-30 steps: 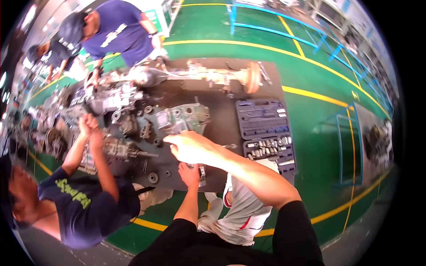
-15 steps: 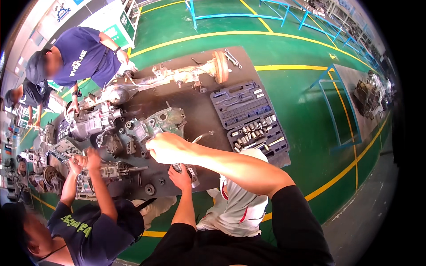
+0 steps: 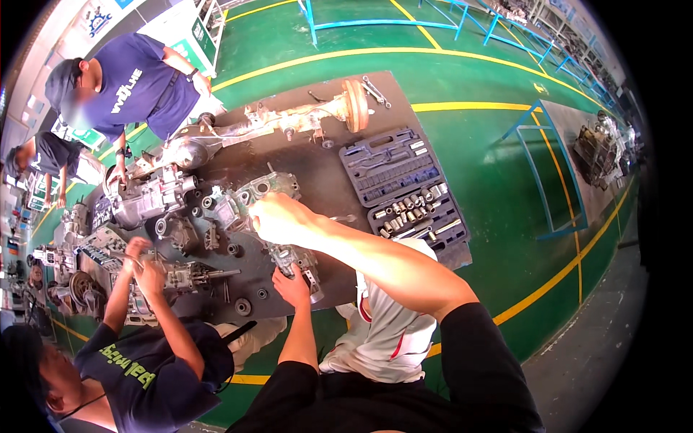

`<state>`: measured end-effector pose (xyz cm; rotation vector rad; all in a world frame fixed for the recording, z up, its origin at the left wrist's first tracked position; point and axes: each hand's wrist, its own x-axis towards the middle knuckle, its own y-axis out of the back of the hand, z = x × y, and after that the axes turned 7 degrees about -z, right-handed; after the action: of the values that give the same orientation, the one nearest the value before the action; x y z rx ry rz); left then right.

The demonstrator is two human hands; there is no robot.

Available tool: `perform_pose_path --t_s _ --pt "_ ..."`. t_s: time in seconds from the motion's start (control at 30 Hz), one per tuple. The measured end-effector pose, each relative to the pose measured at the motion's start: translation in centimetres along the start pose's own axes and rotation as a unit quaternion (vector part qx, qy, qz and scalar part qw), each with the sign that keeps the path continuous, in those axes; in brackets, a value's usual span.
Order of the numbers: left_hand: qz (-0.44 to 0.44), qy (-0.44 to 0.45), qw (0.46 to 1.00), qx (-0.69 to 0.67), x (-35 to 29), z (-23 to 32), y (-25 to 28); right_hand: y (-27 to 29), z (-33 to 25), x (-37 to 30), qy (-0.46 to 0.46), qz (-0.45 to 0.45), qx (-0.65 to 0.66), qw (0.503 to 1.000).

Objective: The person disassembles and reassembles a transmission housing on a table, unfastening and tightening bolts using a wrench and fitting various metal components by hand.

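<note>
My left hand [image 3: 292, 289] grips the near side of a small grey metal housing [image 3: 309, 276] at the table's front edge. Above that housing, my right hand [image 3: 280, 219] is closed in a fist. Whatever it holds is hidden by the fingers and the bright glare. A thin metal end [image 3: 345, 218] sticks out past my right forearm; whether it belongs to something in the fist, I cannot tell. Just beyond my right hand lies a larger cast gearbox casing [image 3: 229, 209]. Loose gears and a bearing ring [image 3: 243, 307] lie to the left of my left hand.
An open blue socket set case [image 3: 390, 169] lies on the table's right. A rusty axle with a brake drum [image 3: 355, 106] spans the far side, with wrenches [image 3: 376, 92] beside it. One co-worker [image 3: 144, 86] stands far left; another [image 3: 151, 361] works close on my left.
My right hand has shifted slightly right and away from me. The small housing now stands more upright in my left hand. The near co-worker's hands have moved a little.
</note>
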<state>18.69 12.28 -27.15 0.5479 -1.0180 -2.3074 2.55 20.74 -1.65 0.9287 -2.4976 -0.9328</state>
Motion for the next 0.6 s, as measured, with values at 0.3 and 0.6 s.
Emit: perform_pose_path --t_s 0.3,0.6 --pt "0.0 -0.003 1.0 0.004 -0.2 0.4 -0.3 0.4 0.0 -0.6 -0.068 -0.037 -0.04 0.996" --pt "0.031 -0.021 0.999 0.004 0.7 -0.3 -0.4 1.8 -2.3 0.2 0.082 0.113 0.184 0.973"
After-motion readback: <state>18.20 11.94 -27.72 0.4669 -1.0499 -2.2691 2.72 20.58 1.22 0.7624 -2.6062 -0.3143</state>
